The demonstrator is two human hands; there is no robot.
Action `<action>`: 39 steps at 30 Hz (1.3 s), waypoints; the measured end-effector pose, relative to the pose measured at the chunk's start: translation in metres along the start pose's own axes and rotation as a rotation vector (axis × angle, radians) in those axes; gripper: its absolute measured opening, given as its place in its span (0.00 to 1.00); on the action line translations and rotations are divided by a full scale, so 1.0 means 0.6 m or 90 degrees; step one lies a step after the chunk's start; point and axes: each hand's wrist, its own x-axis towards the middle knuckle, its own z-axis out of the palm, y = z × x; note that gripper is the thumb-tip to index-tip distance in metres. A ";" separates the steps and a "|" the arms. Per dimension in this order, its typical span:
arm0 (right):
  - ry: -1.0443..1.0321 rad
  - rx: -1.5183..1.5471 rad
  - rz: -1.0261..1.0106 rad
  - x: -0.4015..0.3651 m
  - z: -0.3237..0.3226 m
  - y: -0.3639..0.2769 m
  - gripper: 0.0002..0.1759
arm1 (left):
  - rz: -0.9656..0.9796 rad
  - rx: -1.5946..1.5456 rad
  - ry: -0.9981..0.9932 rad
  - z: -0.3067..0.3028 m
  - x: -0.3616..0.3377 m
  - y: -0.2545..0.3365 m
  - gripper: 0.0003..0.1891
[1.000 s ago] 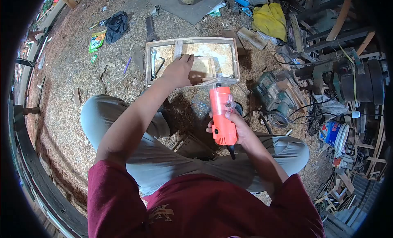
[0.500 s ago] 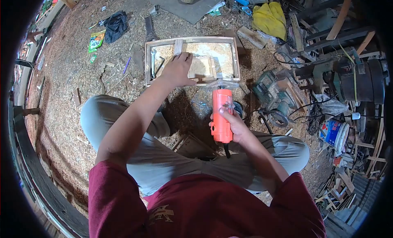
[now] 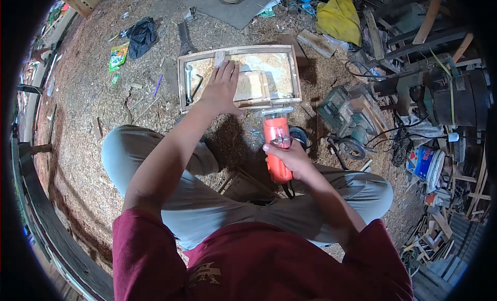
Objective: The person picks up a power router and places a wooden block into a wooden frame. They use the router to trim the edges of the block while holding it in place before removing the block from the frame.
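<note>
My right hand (image 3: 291, 157) is wrapped round an orange trim router (image 3: 275, 129). Its clear base is up against the near edge of a shallow wooden frame (image 3: 297, 76). My left hand (image 3: 222, 90) lies over the frame with its fingers stretched out, fingertips at a short wooden strip (image 3: 220, 57) by the far side. Within the frame, left of that hand, are a wrench (image 3: 189, 83) and a black hex key (image 3: 197, 86). A smaller wooden piece (image 3: 265, 84) sits inside too, partly hidden by the left hand.
Sawdust covers the ground. At right stand a green power tool (image 3: 339, 112), a belt-driven machine (image 3: 455, 101) and a labelled bucket (image 3: 432, 169), with cables between. A yellow cloth (image 3: 339, 22), a wood offcut (image 3: 317, 43), a black bag (image 3: 141, 38) and a purple pen-like stick (image 3: 157, 86) lie around.
The router has tilted, its base now turned flat toward the frame's near edge, and my right thumb has shifted across its body. My left fingers have straightened toward the frame's far side.
</note>
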 end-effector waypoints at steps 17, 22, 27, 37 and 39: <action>0.053 -0.094 -0.108 0.032 0.001 0.023 0.19 | 0.003 -0.092 0.111 0.060 0.001 -0.001 0.68; 0.055 -0.080 -0.097 0.041 -0.001 0.033 0.20 | 0.007 -0.106 0.136 0.063 -0.003 -0.001 0.67; 0.051 -0.075 -0.091 0.039 0.001 0.025 0.19 | 0.000 -0.104 0.133 0.060 -0.004 0.001 0.66; 0.058 -0.084 -0.118 0.039 0.008 0.020 0.14 | -0.026 -0.062 0.114 0.051 -0.005 0.010 0.64; 0.063 -0.083 -0.110 0.040 0.009 0.022 0.14 | -0.033 -0.045 0.110 0.052 -0.005 0.013 0.64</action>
